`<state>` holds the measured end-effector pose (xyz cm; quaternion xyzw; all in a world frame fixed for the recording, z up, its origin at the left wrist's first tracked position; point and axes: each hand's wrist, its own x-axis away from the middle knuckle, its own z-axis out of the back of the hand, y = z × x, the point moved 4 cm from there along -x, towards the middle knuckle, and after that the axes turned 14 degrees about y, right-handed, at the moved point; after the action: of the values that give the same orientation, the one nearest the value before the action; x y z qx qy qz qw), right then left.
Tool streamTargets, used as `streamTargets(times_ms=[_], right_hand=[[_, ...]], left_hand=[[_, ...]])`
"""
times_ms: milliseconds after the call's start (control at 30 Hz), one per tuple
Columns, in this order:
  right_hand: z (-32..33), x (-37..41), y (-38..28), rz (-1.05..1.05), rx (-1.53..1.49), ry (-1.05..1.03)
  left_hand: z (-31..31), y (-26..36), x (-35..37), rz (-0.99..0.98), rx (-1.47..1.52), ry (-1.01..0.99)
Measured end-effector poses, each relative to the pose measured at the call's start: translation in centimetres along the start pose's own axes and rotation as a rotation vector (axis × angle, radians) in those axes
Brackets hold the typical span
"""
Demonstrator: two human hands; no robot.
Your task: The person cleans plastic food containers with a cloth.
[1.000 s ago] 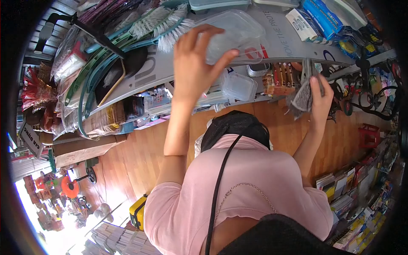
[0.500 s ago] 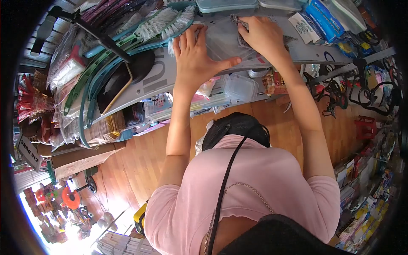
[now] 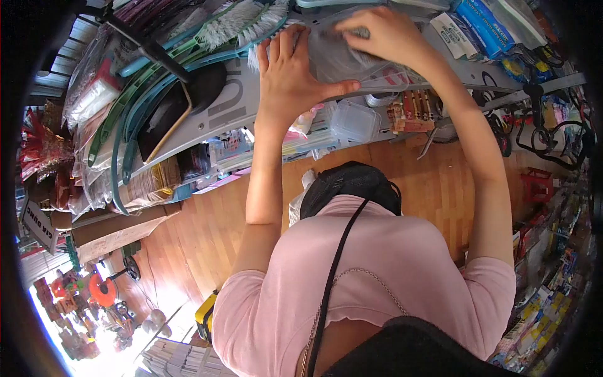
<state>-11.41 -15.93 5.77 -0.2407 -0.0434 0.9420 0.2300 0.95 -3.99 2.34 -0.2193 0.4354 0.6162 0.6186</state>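
Note:
My left hand [image 3: 289,81] lies with fingers spread and thumb stretched out, at the left edge of a clear plastic sheet or lid [image 3: 326,53] on the grey shelf. My right hand [image 3: 386,38] is over the plastic's right side, its fingers curled and blurred by motion. A grey, rough-looking cloth [image 3: 360,32] shows partly between and under those fingers; the rest is hidden. White-bristled brushes with green and blue curved handles [image 3: 242,28] lie just left of my left hand.
Blue and white boxes [image 3: 480,28] stand right of my right hand. Below the shelf edge sit a clear plastic container [image 3: 355,119] and red packets [image 3: 411,113]. A black stand [image 3: 147,47] rises at the left. Black cables [image 3: 546,138] hang at the right.
My right hand has moved slightly up and left with its wrist turned, and the right elbow has swung outward. My left hand stays almost where it was.

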Motion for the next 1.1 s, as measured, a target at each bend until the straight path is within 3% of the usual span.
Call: streamTargets(times_ms=[33, 100, 200, 233, 300, 367, 433, 467, 500, 567, 700, 800, 833, 900, 967, 1033, 1100], right_hand=[[0.1, -0.4, 0.7, -0.134, 0.119, 0.083], [-0.8, -0.4, 0.4, -0.102, 0.089, 0.120], [-0.6, 0.9, -2.4, 0.228, -0.102, 0.055], [0.1, 1.2, -2.1, 0.226, -0.107, 0.054], [1.1, 1.8, -1.6, 0.268, -0.148, -0.143], [2.0, 1.9, -0.7, 0.295, -0.131, -0.112], [2.4, 0.7, 0.6, 0.262, -0.074, 0.023], [2.3, 0.0, 1.7, 0.157, 0.112, -0.013], [1.2, 0.1, 1.6, 0.155, 0.112, -0.014], [-0.4, 0.4, 1.5, 0.076, 0.130, 0.337], [1.0, 3.4, -3.7, 0.093, 0.098, 0.124], [2.3, 4.1, -1.6, 0.086, 0.154, 0.070], [2.2, 3.9, 0.6, 0.075, 0.195, 0.167], [1.6, 3.1, 4.1, -0.038, 0.399, 0.276], [0.7, 2.1, 2.2, -0.244, 0.474, 0.146], [-0.6, 2.5, -1.0, -0.081, 0.261, 0.265], [-0.7, 2.8, -3.6, 0.023, 0.102, 0.207]], left_hand=[[0.0, 0.0, 0.0, 0.000, 0.006, -0.001], [-0.1, 0.0, 0.0, -0.001, 0.006, -0.008], [-0.4, -0.3, 0.2, -0.007, 0.009, -0.013], [-0.3, -0.4, 0.3, -0.020, 0.017, -0.012], [-0.3, -0.4, 0.3, -0.017, 0.020, -0.016], [-0.3, -0.4, 0.3, -0.012, 0.024, -0.015], [-0.4, -0.4, 0.3, -0.010, 0.016, -0.021], [-0.5, -0.4, 0.4, -0.009, 0.018, -0.022], [-0.5, -0.3, 0.4, -0.018, 0.010, -0.017], [-0.5, -0.4, 0.2, -0.030, 0.000, -0.009], [-0.5, -0.5, 0.4, -0.031, 0.018, -0.010], [-0.5, -0.3, 0.4, -0.036, 0.008, 0.005], [-0.4, -0.2, 0.3, -0.038, -0.012, 0.011], [-0.2, -0.1, 0.3, -0.005, -0.019, -0.033], [-0.2, 0.0, 0.0, 0.023, -0.028, -0.066], [-0.2, 0.1, 0.1, 0.042, -0.015, -0.067], [-0.6, -0.4, 0.3, 0.023, -0.009, -0.066]])
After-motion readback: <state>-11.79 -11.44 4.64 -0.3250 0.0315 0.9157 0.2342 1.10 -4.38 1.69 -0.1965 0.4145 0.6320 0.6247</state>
